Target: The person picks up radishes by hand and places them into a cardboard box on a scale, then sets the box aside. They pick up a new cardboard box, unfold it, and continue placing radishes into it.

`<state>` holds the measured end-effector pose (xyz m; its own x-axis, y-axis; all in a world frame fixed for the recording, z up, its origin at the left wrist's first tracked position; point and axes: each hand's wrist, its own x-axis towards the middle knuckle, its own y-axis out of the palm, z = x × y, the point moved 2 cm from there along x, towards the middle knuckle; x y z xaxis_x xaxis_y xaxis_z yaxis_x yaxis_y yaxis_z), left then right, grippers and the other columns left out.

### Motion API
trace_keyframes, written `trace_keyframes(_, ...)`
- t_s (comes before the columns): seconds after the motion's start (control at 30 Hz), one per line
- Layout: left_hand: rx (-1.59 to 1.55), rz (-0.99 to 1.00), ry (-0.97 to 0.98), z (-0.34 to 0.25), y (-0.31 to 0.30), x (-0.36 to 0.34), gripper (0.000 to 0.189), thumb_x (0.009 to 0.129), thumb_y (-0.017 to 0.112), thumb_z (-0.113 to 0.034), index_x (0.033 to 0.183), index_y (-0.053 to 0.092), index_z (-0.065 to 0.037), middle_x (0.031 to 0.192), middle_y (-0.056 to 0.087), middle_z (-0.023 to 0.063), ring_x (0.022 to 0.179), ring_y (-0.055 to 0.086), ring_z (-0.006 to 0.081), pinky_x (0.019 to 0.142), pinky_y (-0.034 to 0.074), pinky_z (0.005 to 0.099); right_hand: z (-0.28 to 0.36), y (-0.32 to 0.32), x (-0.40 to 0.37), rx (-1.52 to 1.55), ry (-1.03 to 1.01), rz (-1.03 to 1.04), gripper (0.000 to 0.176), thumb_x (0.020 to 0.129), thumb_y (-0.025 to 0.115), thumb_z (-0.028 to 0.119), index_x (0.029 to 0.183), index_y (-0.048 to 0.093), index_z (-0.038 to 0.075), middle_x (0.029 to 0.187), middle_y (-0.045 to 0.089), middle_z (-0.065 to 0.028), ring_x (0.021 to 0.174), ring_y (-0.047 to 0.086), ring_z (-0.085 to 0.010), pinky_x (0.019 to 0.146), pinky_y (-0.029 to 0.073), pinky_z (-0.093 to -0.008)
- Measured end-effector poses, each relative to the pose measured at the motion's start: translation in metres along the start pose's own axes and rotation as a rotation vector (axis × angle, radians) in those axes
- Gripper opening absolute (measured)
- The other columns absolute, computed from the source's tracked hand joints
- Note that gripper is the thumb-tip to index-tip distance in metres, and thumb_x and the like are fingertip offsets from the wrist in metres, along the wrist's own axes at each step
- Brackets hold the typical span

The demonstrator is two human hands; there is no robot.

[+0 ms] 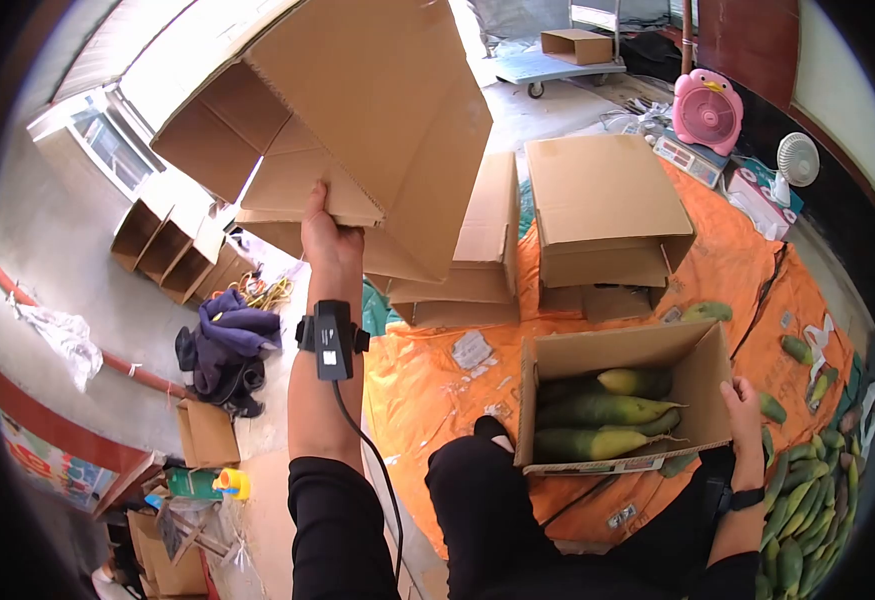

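Observation:
High on the left, my left hand (330, 238) grips the lower flap of a large cardboard box (387, 110), which is lifted and tilted with its open side facing left. My right hand (744, 412) holds the right rim of a second cardboard box (625, 350), sitting open in front of my knees. Several long green radishes (597, 410) lie inside this second box. My right thumb and fingers straddle its wall; some fingers are hidden behind it.
Beyond are an upturned cardboard box (607, 190) and stacked boxes (477, 275) on an orange sheet (417, 390). A heap of green radishes (807, 500) lies at right. Farther back are a pink fan (707, 112), a white fan (795, 160) and a blue cart (547, 68).

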<state>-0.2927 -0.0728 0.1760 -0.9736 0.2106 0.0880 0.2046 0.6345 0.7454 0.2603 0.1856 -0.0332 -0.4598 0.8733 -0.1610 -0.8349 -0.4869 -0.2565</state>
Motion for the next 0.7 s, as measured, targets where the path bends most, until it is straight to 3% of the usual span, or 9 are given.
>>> trace_keyframes(0.33, -0.011, -0.071, -0.055, 0.109, 0.033, 0.055, 0.029, 0.093, 0.057, -0.016, 0.118, 0.052, -0.003, 0.117, 0.059, 0.0083, 0.106, 0.059, 0.0227, 0.091, 0.051, 0.0396, 0.02, 0.01, 0.0, 0.042, 0.023, 0.004, 0.024, 0.088, 0.059, 0.013, 0.106, 0.054, -0.001, 0.096, 0.059, -0.0045, 0.086, 0.054, -0.0105, 0.078, 0.044, -0.026)
trace_keyframes(0.47, 0.012, -0.036, -0.049, 0.14, 0.024, 0.069, 0.03, 0.093, 0.057, -0.017, 0.119, 0.052, -0.003, 0.116, 0.059, 0.0082, 0.103, 0.059, 0.0219, 0.089, 0.051, 0.0377, 0.024, 0.011, 0.0, 0.05, 0.049, 0.009, 0.024, 0.087, 0.06, 0.011, 0.107, 0.053, -0.001, 0.098, 0.06, -0.0048, 0.088, 0.055, -0.0105, 0.08, 0.044, -0.026)
trace_keyframes(0.57, 0.036, -0.122, -0.105, 0.162, 0.012, 0.073, 0.029, 0.093, 0.059, -0.017, 0.117, 0.053, -0.003, 0.115, 0.059, 0.0071, 0.102, 0.059, 0.0206, 0.087, 0.051, 0.0358, 0.022, 0.008, 0.0, 0.027, 0.054, 0.025, 0.025, 0.087, 0.061, 0.012, 0.108, 0.053, -0.001, 0.099, 0.06, -0.0048, 0.089, 0.055, -0.0105, 0.08, 0.044, -0.0259)
trace_keyframes(0.7, 0.053, -0.127, -0.076, 0.164, -0.002, 0.083, 0.028, 0.093, 0.06, -0.018, 0.115, 0.055, -0.003, 0.112, 0.06, 0.006, 0.103, 0.058, 0.0195, 0.087, 0.051, 0.0346, 0.023, 0.008, 0.0, 0.044, 0.051, 0.06, 0.026, 0.088, 0.061, 0.012, 0.109, 0.052, -0.001, 0.099, 0.06, -0.005, 0.089, 0.055, -0.0105, 0.08, 0.045, -0.0257)
